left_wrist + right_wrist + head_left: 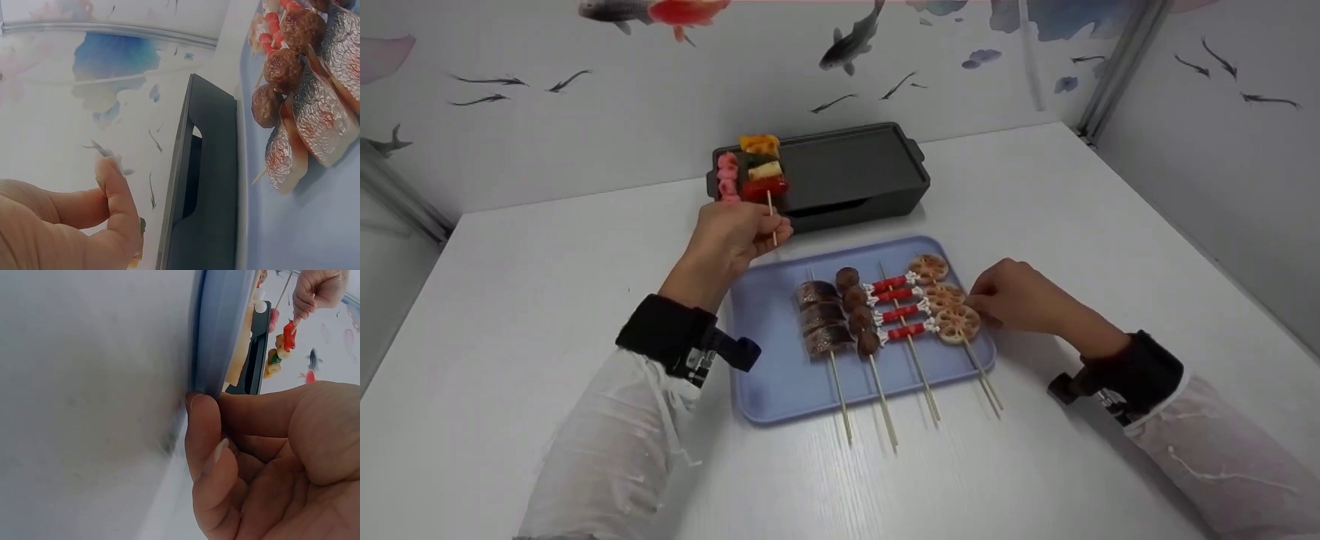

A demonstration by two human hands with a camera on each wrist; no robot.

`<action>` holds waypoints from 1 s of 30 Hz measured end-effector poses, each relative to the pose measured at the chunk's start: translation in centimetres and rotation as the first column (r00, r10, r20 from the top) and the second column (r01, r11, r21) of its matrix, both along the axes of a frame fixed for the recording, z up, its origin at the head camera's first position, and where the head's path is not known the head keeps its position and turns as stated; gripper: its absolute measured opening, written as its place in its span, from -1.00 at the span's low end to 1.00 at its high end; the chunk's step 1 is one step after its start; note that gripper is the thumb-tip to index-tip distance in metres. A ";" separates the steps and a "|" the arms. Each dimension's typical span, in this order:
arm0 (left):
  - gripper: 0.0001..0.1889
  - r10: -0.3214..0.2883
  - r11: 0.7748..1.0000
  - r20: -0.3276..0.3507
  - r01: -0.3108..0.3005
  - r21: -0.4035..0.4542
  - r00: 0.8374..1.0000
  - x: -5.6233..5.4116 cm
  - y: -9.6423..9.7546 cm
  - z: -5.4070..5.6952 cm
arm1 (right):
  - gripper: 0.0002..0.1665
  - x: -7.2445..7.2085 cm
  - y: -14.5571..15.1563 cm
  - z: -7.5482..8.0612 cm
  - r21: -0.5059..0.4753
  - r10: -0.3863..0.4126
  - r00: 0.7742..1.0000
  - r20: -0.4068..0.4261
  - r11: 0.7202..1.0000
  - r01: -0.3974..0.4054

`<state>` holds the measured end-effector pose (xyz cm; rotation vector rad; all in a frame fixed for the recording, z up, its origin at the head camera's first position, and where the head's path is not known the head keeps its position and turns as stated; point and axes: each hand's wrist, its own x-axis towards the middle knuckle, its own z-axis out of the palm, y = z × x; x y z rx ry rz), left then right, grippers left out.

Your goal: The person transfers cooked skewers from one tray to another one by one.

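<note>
My left hand (735,229) pinches the stick of a vegetable skewer (765,187) with red, pale, green and yellow pieces, held at the left end of a dark grill (847,169). Beside it at that end is a pink skewer (727,176), its lower part hidden by the hand. With thumb and finger my right hand (1020,300) pinches the right rim of the blue tray (222,332). On the tray lie a fish skewer (823,319), a meatball skewer (861,319), a red-and-white skewer (901,304) and lotus root slices (956,322) on sticks.
The grill stands close behind the tray, near the patterned back wall (780,67). Several skewer sticks (885,409) stick out past the tray's front rim over the white table (780,480). A side wall (1245,120) borders the table on the right.
</note>
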<state>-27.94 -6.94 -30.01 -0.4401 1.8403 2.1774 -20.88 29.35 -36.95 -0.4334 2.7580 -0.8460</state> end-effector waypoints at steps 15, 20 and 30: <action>-0.63 -0.129 0.989 -0.087 0.122 -0.085 0.988 4.3 -1.6 1.2 | -0.73 0.0 -0.1 0.1 0.010 0.015 1.000 -0.017 1.000 -0.015; -0.63 -0.181 0.979 -0.086 0.171 -0.113 0.980 6.9 -2.0 1.4 | -0.76 0.0 -0.1 0.2 0.013 0.025 0.999 -0.020 1.000 -0.025; -0.57 -0.201 0.979 -0.075 0.200 -0.028 0.977 13.9 -2.1 -0.5 | -0.77 0.0 0.0 0.0 0.002 0.028 0.999 -0.021 1.000 -0.028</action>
